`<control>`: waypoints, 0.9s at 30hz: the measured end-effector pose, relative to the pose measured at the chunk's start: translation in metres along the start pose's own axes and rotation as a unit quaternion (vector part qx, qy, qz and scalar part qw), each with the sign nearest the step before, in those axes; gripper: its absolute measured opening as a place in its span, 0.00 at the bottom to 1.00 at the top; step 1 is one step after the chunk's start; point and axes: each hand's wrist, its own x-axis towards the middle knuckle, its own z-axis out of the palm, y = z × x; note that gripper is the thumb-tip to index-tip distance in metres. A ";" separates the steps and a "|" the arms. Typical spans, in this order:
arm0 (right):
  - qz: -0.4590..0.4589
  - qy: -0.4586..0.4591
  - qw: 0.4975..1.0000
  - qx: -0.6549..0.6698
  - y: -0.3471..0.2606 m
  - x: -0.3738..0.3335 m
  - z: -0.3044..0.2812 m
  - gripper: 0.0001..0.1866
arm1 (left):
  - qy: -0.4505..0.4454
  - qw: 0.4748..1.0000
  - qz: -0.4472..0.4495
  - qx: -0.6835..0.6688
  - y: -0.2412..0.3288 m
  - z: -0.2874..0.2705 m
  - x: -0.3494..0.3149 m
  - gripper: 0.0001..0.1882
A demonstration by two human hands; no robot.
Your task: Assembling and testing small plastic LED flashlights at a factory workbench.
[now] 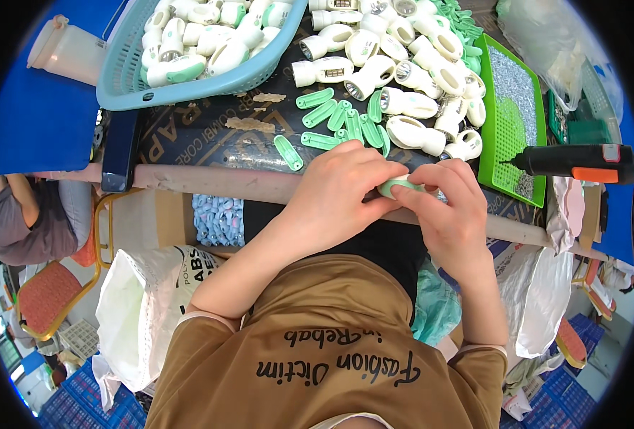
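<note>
At the table's near edge, both my hands are closed on a small flashlight (397, 186) with a mint-green cover facing up. My left hand (342, 184) pinches it from the left, while fingers of my right hand (449, 204) press on it from the right. Most of its body is hidden by the fingers. Just beyond the hands lie several loose green covers (321, 113), one apart from the others (288, 152). Behind and to the right spreads a pile of white flashlights (411, 104), some with an open back.
A blue basket (209, 89) of white-and-green flashlights stands far left. On the right sits a green tray (484, 136) of small metal screws, with a black-and-orange electric screwdriver (581, 164) reaching over it. White sacks (134, 307) flank me below. Another person (34, 214) sits at left.
</note>
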 end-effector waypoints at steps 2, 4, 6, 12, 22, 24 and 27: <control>0.010 -0.018 1.000 0.006 -0.002 0.002 -0.004 0.13 | -0.001 1.000 -0.003 0.002 0.001 -0.001 -0.001 0.18; 0.000 -0.018 1.000 0.000 -0.004 0.007 -0.005 0.14 | -0.003 1.000 -0.006 0.004 0.001 0.000 -0.001 0.18; -0.010 -0.017 1.000 -0.007 -0.004 0.009 -0.007 0.14 | -0.001 1.000 -0.006 0.012 0.001 0.000 -0.001 0.18; -0.001 -0.030 0.999 0.010 -0.004 0.009 -0.009 0.14 | -0.003 1.000 -0.009 0.008 0.000 0.000 0.000 0.18; 0.042 -0.024 0.993 0.110 0.008 -0.002 0.001 0.11 | 0.020 0.999 0.031 0.010 0.001 0.002 -0.002 0.18; 0.074 -0.009 0.987 0.143 0.011 -0.008 0.006 0.12 | 0.029 0.998 0.046 0.044 0.005 0.002 -0.005 0.21; 0.205 0.060 0.946 0.246 0.004 -0.011 0.010 0.19 | 0.031 0.993 0.066 0.091 0.011 0.002 -0.005 0.21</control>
